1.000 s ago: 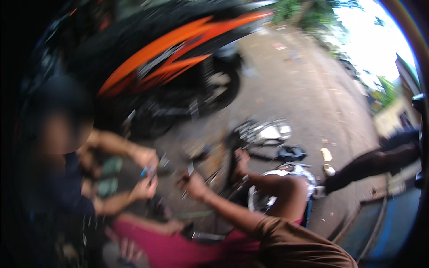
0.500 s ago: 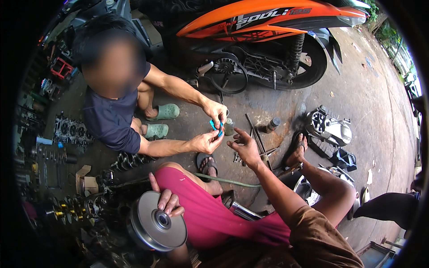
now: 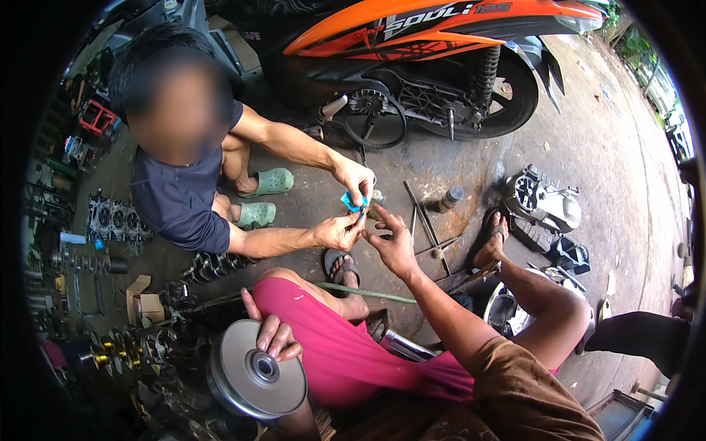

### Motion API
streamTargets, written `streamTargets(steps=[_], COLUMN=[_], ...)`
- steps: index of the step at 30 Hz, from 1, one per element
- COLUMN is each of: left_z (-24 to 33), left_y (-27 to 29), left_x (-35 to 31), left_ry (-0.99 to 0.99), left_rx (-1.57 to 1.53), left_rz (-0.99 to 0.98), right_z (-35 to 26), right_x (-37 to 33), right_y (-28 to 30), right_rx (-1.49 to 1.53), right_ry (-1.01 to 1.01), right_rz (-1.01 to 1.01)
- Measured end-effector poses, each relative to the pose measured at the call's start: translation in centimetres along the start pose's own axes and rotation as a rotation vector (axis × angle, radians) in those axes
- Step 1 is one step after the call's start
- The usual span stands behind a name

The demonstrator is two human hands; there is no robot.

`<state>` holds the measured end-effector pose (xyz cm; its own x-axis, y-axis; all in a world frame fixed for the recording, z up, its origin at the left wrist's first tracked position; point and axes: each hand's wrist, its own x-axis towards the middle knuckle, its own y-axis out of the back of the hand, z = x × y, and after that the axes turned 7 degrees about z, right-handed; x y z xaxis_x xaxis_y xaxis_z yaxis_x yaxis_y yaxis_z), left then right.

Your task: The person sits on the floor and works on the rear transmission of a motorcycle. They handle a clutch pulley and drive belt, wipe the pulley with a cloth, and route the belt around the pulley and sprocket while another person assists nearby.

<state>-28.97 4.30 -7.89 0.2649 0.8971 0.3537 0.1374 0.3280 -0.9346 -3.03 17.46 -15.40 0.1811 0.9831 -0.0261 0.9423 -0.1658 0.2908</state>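
Note:
My left hand [image 3: 276, 339] is closed on a round grey metal pulley [image 3: 243, 371], fingers over its flat face beside the raised hub; the rest of that hand is behind the disc. With thumb and fingers apart and nothing seen in it, my right hand [image 3: 391, 246] reaches out over the floor. Its fingertips come close to a co-worker's hands [image 3: 349, 184]; whether they touch I cannot tell. Between the co-worker's fingers is a small bright blue piece [image 3: 353, 201], perhaps a wrapper, with a small dark thing beside it.
An orange and black scooter [image 3: 412, 44] stands across the far side. Long metal rods [image 3: 426, 220], a dark can [image 3: 450, 198] and a silver engine casing [image 3: 548, 206] lie or stand on the floor. Engine parts crowd the left, including a cylinder head [image 3: 118, 219].
My right hand has moved a little left, nearer the co-worker's hands. The pulley stays in my left hand, and the whole view has shifted slightly.

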Motion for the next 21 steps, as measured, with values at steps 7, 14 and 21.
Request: streamTargets(steps=[7,14,21], left_z=[0.3,0.1,-0.4], left_y=[0.1,-0.3,-1.0], left_x=[-0.3,0.0,-0.1], left_ry=[0.009,0.031,-0.023], left_rx=[0.006,0.009,0.020], left_rz=[0.013,0.012,0.100], right_z=[0.6,0.6,0.3], right_x=[0.4,0.4,-0.1], right_y=[-0.5,-0.6,-0.5], right_rx=[-0.014,-0.032,0.013], right_ry=[0.005,0.010,0.021], right_rz=[0.024,0.018,-0.001])
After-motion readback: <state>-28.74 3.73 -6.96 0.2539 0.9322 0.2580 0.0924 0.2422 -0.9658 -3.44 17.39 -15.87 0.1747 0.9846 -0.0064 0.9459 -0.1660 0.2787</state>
